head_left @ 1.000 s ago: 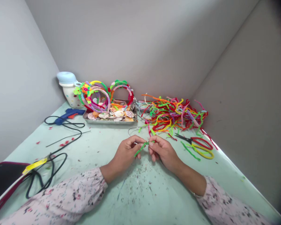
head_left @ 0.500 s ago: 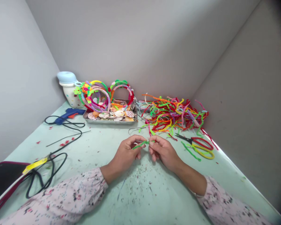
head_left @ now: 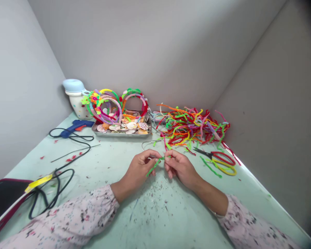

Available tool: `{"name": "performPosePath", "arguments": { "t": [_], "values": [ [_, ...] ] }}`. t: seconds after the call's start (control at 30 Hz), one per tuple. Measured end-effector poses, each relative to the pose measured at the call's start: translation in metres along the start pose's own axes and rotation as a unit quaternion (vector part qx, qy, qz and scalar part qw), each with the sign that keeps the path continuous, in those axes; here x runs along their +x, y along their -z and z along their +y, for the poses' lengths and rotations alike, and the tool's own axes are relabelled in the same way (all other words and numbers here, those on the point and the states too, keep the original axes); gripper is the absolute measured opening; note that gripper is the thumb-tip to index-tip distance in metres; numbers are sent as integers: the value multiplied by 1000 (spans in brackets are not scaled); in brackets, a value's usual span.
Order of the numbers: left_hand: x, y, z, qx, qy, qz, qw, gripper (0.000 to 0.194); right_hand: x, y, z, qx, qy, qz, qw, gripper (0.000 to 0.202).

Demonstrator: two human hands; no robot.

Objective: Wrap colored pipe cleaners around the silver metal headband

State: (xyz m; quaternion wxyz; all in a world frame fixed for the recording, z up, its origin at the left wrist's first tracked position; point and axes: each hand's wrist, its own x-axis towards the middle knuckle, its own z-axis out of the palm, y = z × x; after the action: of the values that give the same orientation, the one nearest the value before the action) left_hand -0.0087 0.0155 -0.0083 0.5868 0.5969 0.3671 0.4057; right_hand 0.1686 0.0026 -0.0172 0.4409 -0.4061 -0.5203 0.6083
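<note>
Close together over the middle of the table, both hands pinch one green fuzzy stem. My left hand has thumb and fingertips closed on it, and a loose end slants down across those fingers. My right hand grips the other part between thumb and index finger. The stem is bent where the fingertips meet, and the fingers partly hide it there. Scissors with red and yellow handles lie to the right, beside loose green stems.
Behind are a metal tray of shells, colourful wrapped hoops and a heap of fuzzy stems. At left: a blue glue gun, its black cable, a cup and a dark device.
The loose end of the green stem has swung down to a steeper slant by my left fingers. The left fingertips have shifted slightly; my right hand has barely moved.
</note>
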Motion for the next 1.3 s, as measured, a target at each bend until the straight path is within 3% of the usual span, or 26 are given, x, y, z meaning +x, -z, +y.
{"name": "performPosePath", "arguments": {
  "t": [0.27, 0.53, 0.73, 1.3],
  "values": [
    [0, 0, 5, -4, 15, -2, 1000, 16, -1, 0, -1, 6, 1, 0, 1000, 17],
    [1, 2, 7, -75, 35, -5, 997, 19, -1, -1, -2, -20, 18, -2, 1000, 15],
    [4, 2, 4, -40, 58, -4, 998, 31, -4, -4, -3, -64, 24, 5, 998, 16],
    [6, 4, 1, 21, 65, -6, 998, 34, -5, -5, -1, -71, 29, -1, 997, 16]
  ]
}}
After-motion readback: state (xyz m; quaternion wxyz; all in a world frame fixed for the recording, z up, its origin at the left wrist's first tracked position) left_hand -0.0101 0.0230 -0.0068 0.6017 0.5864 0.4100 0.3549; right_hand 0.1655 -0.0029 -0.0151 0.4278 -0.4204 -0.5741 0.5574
